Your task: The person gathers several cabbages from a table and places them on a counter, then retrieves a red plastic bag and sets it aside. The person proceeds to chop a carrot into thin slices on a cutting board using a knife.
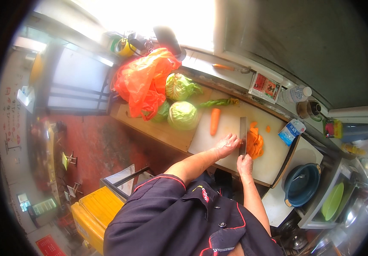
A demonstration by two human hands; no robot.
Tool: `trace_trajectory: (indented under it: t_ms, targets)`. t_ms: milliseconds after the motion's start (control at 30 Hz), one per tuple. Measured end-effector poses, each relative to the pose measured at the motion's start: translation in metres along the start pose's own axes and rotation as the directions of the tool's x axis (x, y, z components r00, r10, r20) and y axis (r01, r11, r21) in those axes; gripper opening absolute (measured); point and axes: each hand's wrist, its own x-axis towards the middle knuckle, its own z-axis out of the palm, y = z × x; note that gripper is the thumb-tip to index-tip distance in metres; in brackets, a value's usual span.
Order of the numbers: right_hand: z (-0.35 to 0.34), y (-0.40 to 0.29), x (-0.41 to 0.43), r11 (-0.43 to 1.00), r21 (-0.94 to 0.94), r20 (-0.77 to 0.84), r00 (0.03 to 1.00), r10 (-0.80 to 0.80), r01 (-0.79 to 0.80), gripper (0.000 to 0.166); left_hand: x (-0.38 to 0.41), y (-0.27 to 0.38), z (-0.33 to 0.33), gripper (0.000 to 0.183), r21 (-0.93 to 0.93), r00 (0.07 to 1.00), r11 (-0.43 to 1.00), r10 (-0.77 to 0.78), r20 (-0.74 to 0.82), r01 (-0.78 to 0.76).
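My right hand (244,164) grips the handle of a kitchen cleaver (243,132), whose blade stands across the white cutting board (203,145). Just left of the blade, the curled fingers of my left hand (228,146) press on a carrot piece that they mostly hide; only a trace of orange shows at the fingertips. To the right of the blade lies a pile of carrot slices (256,145). A whole peeled carrot (215,121) rests on the board beyond my left hand. Farther left are a round cabbage (182,115) and a leafier cabbage (178,86).
An orange-red plastic bag (145,80) covers the counter's far left. A green leaf (219,102) lies along the board's back edge. At the right are a blue-and-white carton (291,132) and a blue basin (302,185). A peeler-like tool (230,68) and a bottle (296,93) occupy the ledge.
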Motion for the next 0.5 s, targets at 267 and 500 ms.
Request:
trace_trajectory:
  t_ms: [267, 500]
  targets:
    - [0.004, 0.006, 0.0, 1.0, 0.02, 0.009, 1.0, -0.001, 0.001, 0.025, -0.003, -0.003, 0.01, 0.022, -0.007, 0.999, 1.0, 0.021, -0.045, -0.021]
    - [0.006, 0.012, 0.003, 0.999, 0.026, -0.022, 0.999, -0.025, 0.026, 0.024, 0.002, 0.0, 0.008, 0.022, -0.023, 1.0, 1.0, -0.009, 0.0, 0.009]
